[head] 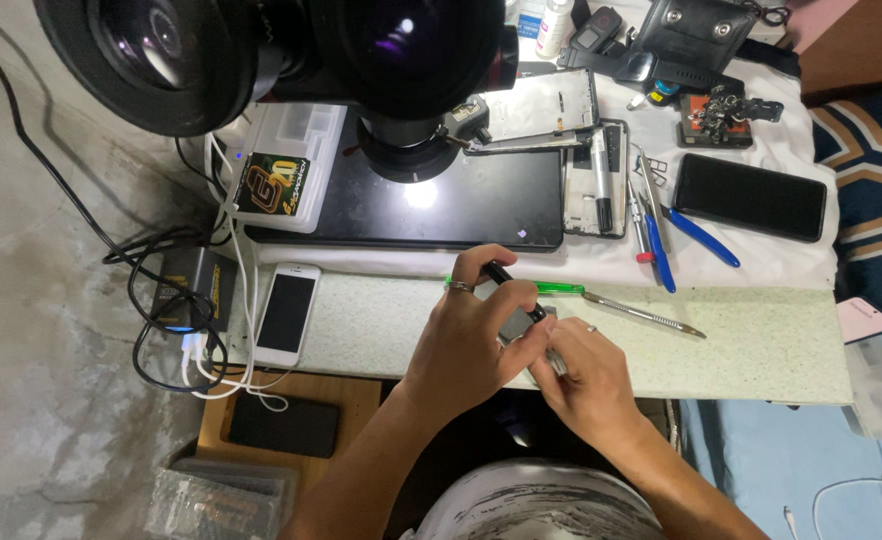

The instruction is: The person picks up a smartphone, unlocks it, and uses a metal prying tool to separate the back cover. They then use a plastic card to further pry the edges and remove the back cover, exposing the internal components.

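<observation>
Two hands are brought together over the front edge of the speckled bench [761,350]. The left hand [466,345], a ring on one finger, is closed around a black-handled tool [516,290] that is angled down toward a small grey part [517,325] held between both hands. The right hand [586,375] is closed on that part from below; what lies under its fingers cannot be made out. Just behind the hands, a green-handled scalpel [621,303] lies flat on the bench, its blade pointing right. A white smartphone [287,312] lies face up at the left end of the bench, well apart from the hands. Farther back, a microscope [401,120] stands on a black mat [461,215], and blue-handled tweezers [699,237] rest beside a black smartphone [751,197] on the white cloth.
</observation>
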